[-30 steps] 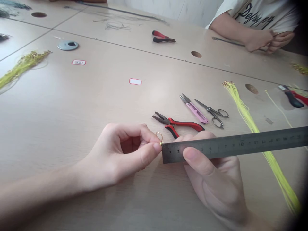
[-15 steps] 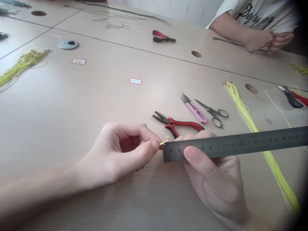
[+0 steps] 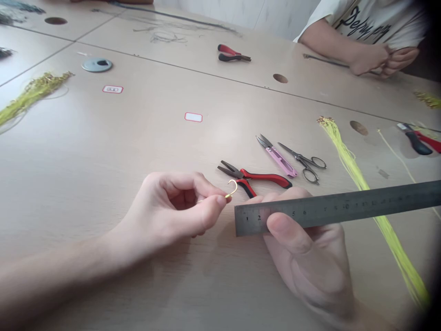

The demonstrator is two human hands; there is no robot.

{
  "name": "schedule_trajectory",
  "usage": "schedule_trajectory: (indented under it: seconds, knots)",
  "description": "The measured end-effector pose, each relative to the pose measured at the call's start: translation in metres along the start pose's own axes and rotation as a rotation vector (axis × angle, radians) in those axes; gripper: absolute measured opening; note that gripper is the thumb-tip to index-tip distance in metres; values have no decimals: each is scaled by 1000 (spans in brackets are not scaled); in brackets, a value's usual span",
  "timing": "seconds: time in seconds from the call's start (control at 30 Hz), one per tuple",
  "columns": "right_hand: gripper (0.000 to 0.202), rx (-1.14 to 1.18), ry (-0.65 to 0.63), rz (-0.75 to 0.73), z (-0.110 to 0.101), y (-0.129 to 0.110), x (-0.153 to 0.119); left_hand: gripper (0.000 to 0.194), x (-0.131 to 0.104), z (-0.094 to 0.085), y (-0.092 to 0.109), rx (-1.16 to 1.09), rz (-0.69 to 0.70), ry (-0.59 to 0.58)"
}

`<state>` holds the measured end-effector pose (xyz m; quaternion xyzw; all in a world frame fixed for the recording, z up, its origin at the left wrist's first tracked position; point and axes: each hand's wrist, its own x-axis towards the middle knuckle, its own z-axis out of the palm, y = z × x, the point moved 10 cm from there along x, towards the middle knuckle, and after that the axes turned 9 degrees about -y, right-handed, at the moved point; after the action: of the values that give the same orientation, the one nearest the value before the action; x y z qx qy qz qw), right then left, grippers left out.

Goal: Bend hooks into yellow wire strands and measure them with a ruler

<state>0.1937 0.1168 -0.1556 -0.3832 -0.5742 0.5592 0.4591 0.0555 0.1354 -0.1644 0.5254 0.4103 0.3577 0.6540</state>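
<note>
Between thumb and forefinger my left hand (image 3: 179,204) pinches a small gold fish hook (image 3: 234,186), its curve pointing up and yellow thread showing at its shank. My right hand (image 3: 306,257) grips a steel ruler (image 3: 324,207), thumb in front and fingers behind. The ruler's numbered left end lies just right of the hook, with a small gap between them. Behind the hands, red-and-black pliers (image 3: 263,177) rest on the table with jaws apart, partly hidden by my right fingers.
Pink thread snips (image 3: 280,161) and scissors (image 3: 303,161) lie beyond the ruler. A yellow line bundle (image 3: 347,158) runs under it on the right; another bundle (image 3: 34,94) lies left. Labels, a grey disc (image 3: 96,65) and more pliers (image 3: 232,54) are farther back. A co-worker (image 3: 365,41) sits across.
The hook has turned so its bend now shows from the side, and my left hand has drawn slightly left, away from the ruler's end. The ruler has shifted slightly right and down.
</note>
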Motion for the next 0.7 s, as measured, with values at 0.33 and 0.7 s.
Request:
schedule_trajectory:
  seconds: [0.33, 0.7]
  knots:
    - [15, 83, -82, -111, 11, -11, -1, 15, 2, 8, -11, -101, -56, -74]
    - [18, 110, -122, -137, 17, -14, -1, 17, 1, 14, -14, -21, -172, -126]
